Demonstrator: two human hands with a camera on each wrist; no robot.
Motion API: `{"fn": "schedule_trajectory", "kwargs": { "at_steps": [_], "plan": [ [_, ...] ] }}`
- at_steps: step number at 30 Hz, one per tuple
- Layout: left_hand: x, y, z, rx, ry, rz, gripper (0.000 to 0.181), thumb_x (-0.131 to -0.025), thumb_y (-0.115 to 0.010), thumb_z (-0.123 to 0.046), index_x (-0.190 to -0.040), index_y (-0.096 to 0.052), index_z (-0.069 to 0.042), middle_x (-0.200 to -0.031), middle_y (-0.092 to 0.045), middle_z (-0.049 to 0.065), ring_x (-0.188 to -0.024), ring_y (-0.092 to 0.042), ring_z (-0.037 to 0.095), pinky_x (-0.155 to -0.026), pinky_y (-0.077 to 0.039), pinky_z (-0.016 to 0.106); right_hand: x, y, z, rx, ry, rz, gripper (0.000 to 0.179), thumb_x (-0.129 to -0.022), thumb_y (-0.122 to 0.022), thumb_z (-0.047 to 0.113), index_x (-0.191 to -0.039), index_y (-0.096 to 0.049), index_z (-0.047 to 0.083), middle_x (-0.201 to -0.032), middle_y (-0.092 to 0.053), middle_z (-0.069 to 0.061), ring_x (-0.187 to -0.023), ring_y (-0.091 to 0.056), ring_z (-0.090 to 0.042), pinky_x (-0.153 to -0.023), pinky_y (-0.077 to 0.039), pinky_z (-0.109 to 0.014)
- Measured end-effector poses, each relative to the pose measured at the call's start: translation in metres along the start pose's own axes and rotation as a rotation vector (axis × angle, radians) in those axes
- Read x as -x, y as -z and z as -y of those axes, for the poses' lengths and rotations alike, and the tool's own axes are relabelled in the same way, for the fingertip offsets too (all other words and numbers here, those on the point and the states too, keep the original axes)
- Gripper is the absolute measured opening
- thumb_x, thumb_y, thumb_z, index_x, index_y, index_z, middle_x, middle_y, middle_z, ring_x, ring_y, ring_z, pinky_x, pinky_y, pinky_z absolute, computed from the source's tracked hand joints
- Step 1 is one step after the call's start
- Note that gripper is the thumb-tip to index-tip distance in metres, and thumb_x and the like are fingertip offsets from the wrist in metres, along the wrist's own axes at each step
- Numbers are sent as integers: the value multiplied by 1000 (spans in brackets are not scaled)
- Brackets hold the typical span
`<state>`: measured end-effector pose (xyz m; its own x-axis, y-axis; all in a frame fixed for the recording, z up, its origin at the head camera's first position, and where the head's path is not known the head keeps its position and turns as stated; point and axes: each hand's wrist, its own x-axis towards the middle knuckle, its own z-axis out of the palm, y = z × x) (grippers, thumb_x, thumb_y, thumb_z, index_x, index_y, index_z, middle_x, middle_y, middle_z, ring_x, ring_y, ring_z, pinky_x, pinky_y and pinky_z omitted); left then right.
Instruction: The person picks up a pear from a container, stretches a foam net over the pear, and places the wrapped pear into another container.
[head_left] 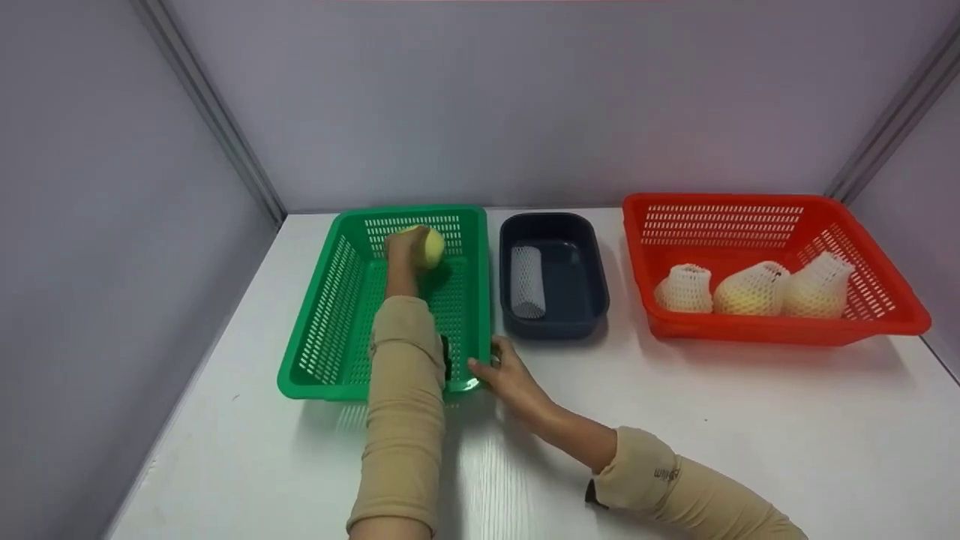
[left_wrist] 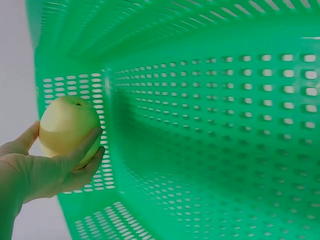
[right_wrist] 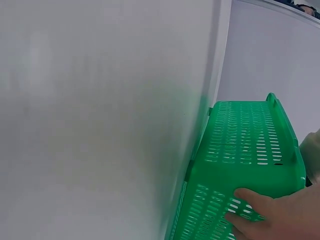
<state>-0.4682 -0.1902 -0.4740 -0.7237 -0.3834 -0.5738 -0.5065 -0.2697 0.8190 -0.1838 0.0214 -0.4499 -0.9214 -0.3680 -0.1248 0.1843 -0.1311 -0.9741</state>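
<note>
At the far end of the green basket [head_left: 315, 330], my left hand [head_left: 403, 251] holds a pale yellow-green apple [head_left: 433, 249]. The left wrist view shows the thumb on one side of the apple [left_wrist: 67, 125] and curled fingers on the other, with its stem dimple uppermost. My right hand [head_left: 519, 386] grips the basket's near right corner, thumb over the rim and fingers outside. In the right wrist view, fingertips [right_wrist: 247, 195] lie against the outer wall. My left forearm hides part of the basket floor.
Right of the green basket stands a dark blue bin [head_left: 566, 285] with a white foam net sleeve [head_left: 528, 281] inside. A red basket [head_left: 709, 214] farther right holds three fruits in white foam nets [head_left: 752, 290]. Pale walls stand behind and beside the white table [head_left: 570, 480].
</note>
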Motion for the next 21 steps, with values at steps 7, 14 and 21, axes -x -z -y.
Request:
{"fn": "schedule_trajectory", "kwargs": {
  "at_steps": [7,14,21],
  "plan": [
    [-2,-6,-19,-53,-138,59,85,-72,-79,-28,-137,-26,-16,-123,-37,10,-94,-53,30,-60,-52,43,-10,-5,0,-42,5,-13,43,-95,-47,7,-127,-23,-8,-125,-36,-28,-115,-44,-37,-96,-36,-43],
    [-3,-7,-31,-7,-228,127,93,-68,-81,-33,-139,-22,-16,-125,-37,9,-96,-54,33,-58,-52,47,-23,-12,4,-74,-40,-44,34,-96,-47,7,-118,-25,-6,-119,-38,-23,-113,-45,-34,-95,-38,-38],
    [154,10,-50,7,-239,168,67,-88,-62,-19,-141,-22,-9,-132,-35,12,-113,-47,29,-84,-46,40,-40,-20,5,-93,-41,-67,32,-96,-46,6,-117,-25,-6,-119,-37,-21,-115,-42,-35,-96,-36,-40]
  ]
}}
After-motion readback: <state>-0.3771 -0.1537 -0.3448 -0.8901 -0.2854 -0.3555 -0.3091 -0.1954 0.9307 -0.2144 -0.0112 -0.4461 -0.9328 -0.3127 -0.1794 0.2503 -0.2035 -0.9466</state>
